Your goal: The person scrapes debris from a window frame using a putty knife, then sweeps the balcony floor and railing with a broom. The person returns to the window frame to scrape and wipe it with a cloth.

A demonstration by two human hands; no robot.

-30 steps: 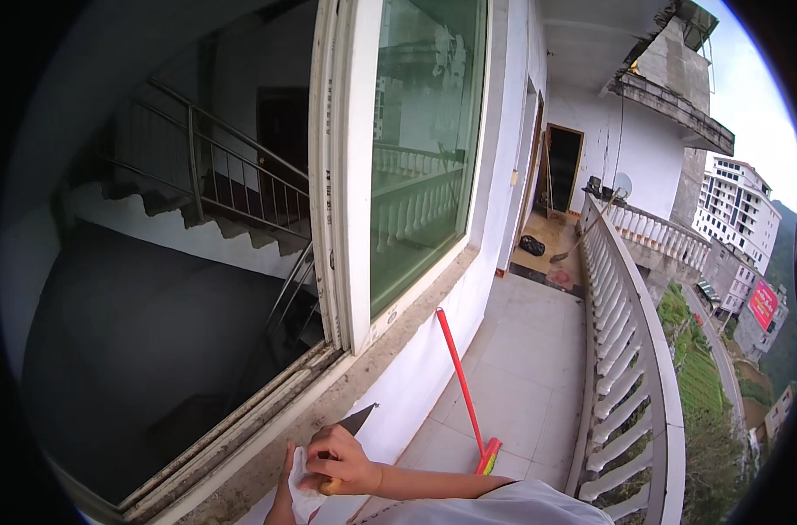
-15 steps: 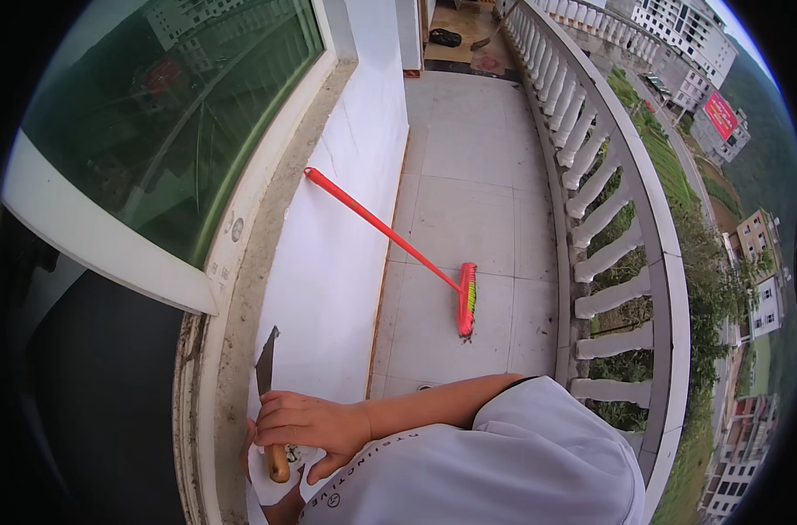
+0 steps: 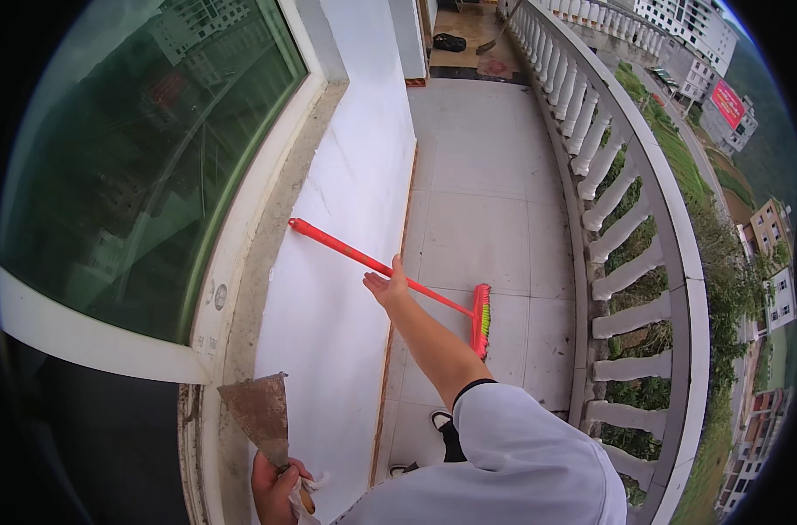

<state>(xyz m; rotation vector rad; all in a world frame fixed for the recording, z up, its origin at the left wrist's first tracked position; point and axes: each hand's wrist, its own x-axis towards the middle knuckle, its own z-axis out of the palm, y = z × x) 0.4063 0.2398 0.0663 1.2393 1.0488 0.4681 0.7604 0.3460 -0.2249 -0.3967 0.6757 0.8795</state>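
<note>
My left hand (image 3: 272,494) is closed round the wooden handle of a putty knife (image 3: 260,411), whose wide, rust-stained blade points up beside the window ledge. A crumpled white piece (image 3: 315,483), paper or cloth, shows in the same hand. Out ahead, my right hand (image 3: 386,285) is open, thumb and fingers apart, at the middle of a red broom's handle (image 3: 342,249); whether it touches the handle I cannot tell. The broom leans with its handle end against the low white wall, and its red head (image 3: 481,320) with green bristles stands on the tiles.
On the left runs a stone sill (image 3: 251,289) under a sliding window (image 3: 153,157). A white baluster railing (image 3: 630,324) borders the tiled balcony floor (image 3: 468,227) on the right. At the far end lie a black bag (image 3: 449,42) and another broom (image 3: 488,45). My shoe (image 3: 440,422) shows below.
My right hand has left the putty knife and stretched forward to the broom handle. The putty knife now stands in my left hand, its blade turned broad side to view. My view has shifted slightly.
</note>
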